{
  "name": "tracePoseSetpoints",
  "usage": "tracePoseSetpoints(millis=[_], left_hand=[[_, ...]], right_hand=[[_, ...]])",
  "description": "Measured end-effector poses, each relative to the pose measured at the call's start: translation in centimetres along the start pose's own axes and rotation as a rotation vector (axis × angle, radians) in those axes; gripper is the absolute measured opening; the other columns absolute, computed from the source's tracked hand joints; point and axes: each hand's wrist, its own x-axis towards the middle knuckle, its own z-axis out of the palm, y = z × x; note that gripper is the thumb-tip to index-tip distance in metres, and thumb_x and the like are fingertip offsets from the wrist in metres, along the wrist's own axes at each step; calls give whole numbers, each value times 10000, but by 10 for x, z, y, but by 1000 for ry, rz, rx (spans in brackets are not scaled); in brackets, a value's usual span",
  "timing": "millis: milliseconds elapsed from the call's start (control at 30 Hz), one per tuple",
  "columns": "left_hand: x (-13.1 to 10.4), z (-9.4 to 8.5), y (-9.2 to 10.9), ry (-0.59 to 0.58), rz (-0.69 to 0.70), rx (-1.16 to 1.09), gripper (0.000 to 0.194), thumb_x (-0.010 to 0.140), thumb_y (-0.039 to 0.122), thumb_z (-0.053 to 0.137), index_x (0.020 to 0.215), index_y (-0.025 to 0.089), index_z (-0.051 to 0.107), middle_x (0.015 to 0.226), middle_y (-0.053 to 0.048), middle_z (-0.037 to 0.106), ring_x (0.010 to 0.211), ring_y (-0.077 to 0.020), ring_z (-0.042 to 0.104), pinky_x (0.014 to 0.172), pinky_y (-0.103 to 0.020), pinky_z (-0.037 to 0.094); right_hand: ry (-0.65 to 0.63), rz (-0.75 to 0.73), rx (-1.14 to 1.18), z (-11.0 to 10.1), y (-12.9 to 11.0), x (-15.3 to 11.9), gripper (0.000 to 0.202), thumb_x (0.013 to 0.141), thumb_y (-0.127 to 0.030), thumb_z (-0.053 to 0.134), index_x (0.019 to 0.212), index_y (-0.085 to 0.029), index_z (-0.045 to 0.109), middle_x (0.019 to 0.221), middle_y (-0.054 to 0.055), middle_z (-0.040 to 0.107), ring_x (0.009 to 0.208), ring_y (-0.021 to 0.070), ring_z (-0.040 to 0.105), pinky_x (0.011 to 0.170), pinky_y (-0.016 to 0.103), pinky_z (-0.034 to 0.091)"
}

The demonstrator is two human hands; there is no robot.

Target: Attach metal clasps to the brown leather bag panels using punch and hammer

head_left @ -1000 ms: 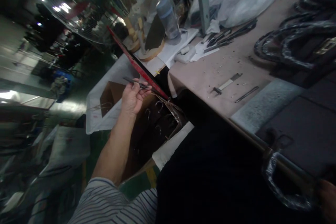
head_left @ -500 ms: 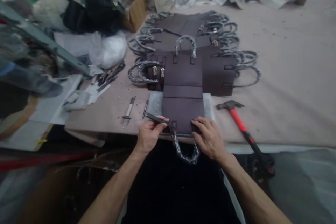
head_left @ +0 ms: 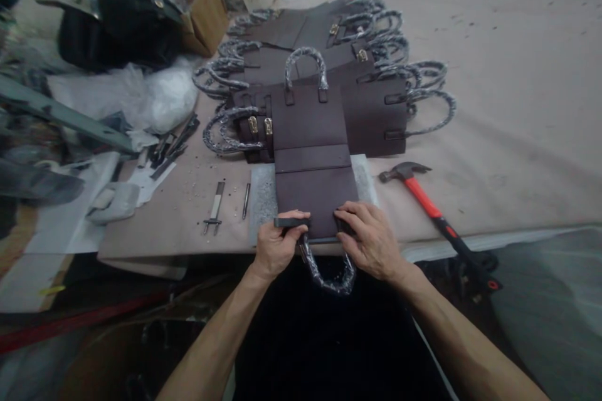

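Observation:
A dark brown leather bag panel (head_left: 313,166) lies on a pale board (head_left: 264,191) at the table's near edge. Its near handle (head_left: 327,282), wrapped in clear plastic, hangs over the edge towards me. My left hand (head_left: 277,249) pinches a flat dark strip (head_left: 288,222) between thumb and fingers, over the handle's left end. On the panel's near right corner my right hand (head_left: 371,239) is closed, fingers curled around the handle's right end, which is mostly hidden. A second wrapped handle (head_left: 305,56) stands out at the panel's far end.
Right of the board lies a claw hammer (head_left: 426,200) with a red and black grip, overhanging the edge. A two-pronged metal tool (head_left: 214,208) and a thin metal rod (head_left: 246,200) lie at left. Stacked bag panels (head_left: 376,116) lie behind; a cardboard box (head_left: 207,17) stands farther back.
My left hand has brought the dark strip rightwards onto the handle's left end, now covering it. The right hand keeps its hold. The whole view has shifted slightly.

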Motion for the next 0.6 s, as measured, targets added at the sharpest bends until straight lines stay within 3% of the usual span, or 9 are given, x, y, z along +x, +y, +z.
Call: tracePoseSetpoints(millis=[233,600], left_hand=[[6,6,-1,-44,88,64,107,914,196,704,1015,177,734,1011,-67,802,1012,-213,760,989,-377,611],[4,11,-5,-44,118,100,108,908,173,705,1013,185,728,1019,-55,802,1018,-203,760,1021,-397,601]], right_hand=[[6,-4,6,-1,0,1,356,926,-262,574,1268,-175,618,1251,137,626,1164,315,552,1013,515,459],[22,-8,-5,-1,0,0,343,921,-250,585,1249,-155,613,1250,137,621,1154,308,537,1014,491,453]])
